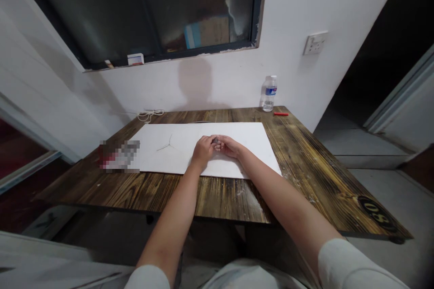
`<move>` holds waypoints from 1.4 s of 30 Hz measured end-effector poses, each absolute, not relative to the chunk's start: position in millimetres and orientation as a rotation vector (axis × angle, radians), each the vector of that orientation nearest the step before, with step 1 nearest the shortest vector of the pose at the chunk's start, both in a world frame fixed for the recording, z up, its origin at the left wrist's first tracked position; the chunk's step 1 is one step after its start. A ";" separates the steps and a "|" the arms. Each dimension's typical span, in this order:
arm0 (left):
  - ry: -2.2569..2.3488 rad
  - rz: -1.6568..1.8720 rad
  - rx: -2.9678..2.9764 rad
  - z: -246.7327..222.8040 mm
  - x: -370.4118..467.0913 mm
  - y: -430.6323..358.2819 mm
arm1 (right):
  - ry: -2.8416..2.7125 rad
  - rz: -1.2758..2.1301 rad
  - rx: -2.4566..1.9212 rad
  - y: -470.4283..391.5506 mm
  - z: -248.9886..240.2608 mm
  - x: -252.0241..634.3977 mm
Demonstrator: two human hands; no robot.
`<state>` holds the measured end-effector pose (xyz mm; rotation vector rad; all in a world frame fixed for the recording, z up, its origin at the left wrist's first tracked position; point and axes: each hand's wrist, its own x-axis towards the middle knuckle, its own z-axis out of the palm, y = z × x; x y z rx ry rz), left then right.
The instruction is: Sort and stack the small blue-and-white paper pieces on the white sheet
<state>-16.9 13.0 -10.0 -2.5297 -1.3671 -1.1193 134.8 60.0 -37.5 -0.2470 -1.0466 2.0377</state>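
Note:
Over the white board [152, 158], my left hand [203, 148] and my right hand [229, 145] meet with their fingers curled together. Between the fingertips shows a small dark grey piece [215, 140]; both hands close on it, and its kind is too small to make out. To the left of my hands, a thin Y-shaped piece that looks like wire [169, 145] lies on the board.
The board rests on a dark wooden table [122, 189]. A water bottle [270, 94] and a red stick-like item [281, 114] are at the back right. A coiled white cord [151, 113] lies at the back left. A blurred item [124, 156] overlaps the board's left end.

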 end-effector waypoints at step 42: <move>-2.138 -2.632 -2.084 -16.0 -15.4 26.0 | -1.320 1.213 -0.692 49.9 -28.5 115.3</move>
